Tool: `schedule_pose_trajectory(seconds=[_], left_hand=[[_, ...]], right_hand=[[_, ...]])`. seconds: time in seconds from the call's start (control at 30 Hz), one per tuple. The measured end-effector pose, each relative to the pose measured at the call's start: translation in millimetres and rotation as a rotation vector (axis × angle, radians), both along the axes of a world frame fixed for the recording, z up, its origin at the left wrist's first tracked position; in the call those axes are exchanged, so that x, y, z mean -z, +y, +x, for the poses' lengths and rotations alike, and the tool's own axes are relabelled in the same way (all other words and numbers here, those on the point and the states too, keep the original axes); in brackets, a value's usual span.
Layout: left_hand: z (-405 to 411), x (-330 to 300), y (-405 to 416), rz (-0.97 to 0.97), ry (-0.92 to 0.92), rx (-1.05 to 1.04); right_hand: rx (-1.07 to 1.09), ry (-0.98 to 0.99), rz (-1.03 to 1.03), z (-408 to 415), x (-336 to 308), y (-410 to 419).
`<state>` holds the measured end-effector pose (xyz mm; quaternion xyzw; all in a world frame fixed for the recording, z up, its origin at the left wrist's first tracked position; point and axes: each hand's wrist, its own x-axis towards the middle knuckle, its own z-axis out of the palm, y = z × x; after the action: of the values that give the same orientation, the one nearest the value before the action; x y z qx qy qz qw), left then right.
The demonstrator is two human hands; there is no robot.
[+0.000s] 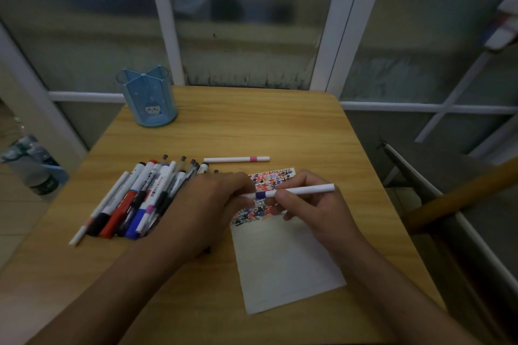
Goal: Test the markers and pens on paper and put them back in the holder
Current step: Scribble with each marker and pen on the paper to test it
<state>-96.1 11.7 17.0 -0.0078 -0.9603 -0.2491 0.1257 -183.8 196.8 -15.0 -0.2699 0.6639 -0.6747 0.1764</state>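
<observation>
A white pen with a blue band [305, 190] lies level above the paper [286, 260], held at both ends. My right hand [311, 204] pinches its barrel and my left hand [213, 204] grips its left end, where the cap sits. The top of the paper is covered in red, blue and black marks. A pile of several markers and pens [140, 199] lies on the table to the left. Another white pen with a pink band [236, 159] lies just beyond the paper. The blue holder [148, 98] stands at the far left corner with nothing showing above its rim.
The wooden table [280, 131] stands against a window with white frames. A wooden bar [462, 196] juts in at the right, past the table's edge. Plastic bottles [33, 165] stand on the floor at the left.
</observation>
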Motion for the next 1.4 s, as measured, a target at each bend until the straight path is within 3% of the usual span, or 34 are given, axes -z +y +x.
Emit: schedule_pose_trajectory(seconds=[0.5, 0.9, 1.03, 1.27, 1.4], left_hand=[[-0.6, 2.4, -2.8, -0.010, -0.048, -0.077], [2.4, 5.8, -25.5, -0.140, -0.078, -0.106], [3.6, 13.0, -36.8, -0.201, -0.019, -0.135], [7.6, 16.8, -46.9, -0.203, -0.026, -0.142], [5.8, 21.4, -46.8, -0.248, -0.063, -0.080]], right_hand=[[0.003, -0.008, -0.016, 7.7, -4.5, -8.1], [-0.001, 0.039, -0.020, 15.1, 8.2, -32.4], [0.055, 0.186, 0.050, 16.6, 8.4, -39.9], [-0.038, 0.693, 0.530, 18.3, 24.3, -50.6], [-0.127, 0.838, 0.645, 22.5, 28.5, -55.4]])
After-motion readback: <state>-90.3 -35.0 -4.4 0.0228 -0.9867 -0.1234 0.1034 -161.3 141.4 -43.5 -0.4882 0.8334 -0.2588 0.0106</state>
